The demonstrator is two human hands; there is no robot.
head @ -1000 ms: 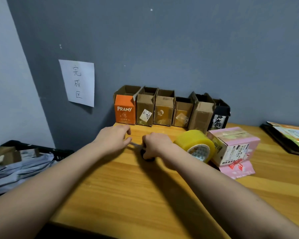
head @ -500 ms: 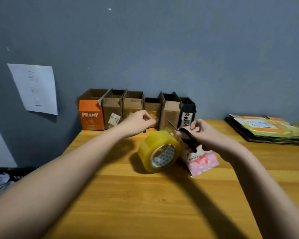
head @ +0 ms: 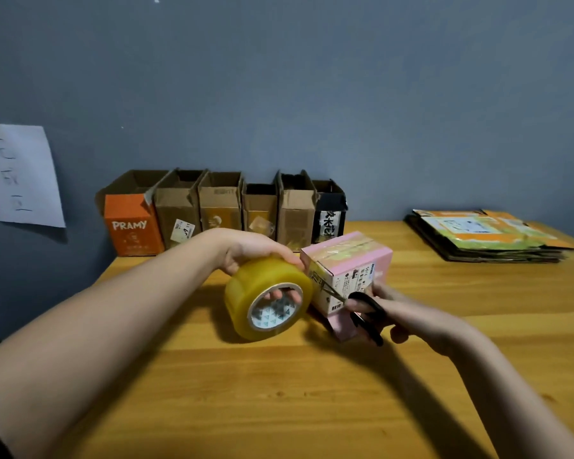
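1. The left hand grips the wide roll of yellowish clear packing tape, thumb over the outer face and fingertips curled into the cardboard core. The roll stands on edge, touching the left side of the small pink cardboard box.
2. The right hand has its fingers curled through the loops of the black-handled scissors. It sits just in front of the pink box, and the blades point at the box's near left corner, where the tape leaves the roll. How far apart the blades are I cannot tell.
3. To cut well, I would pull the roll a little away from the pink box so the strip is taut, then snip close to the box wall and press the loose end flat.
4. The likely risk is slack tape folding onto itself, or the blades nicking the printed label.
5. Counted: one tape roll, one pair of scissors, one pink box already taped across its top.
6. Behind the pink box, against the wall, stand six open cartons: one orange, four brown, one black.
7. Far right of the pink box lies one stack of flattened colourful packaging. Far left of it, one white paper sheet hangs on the wall.
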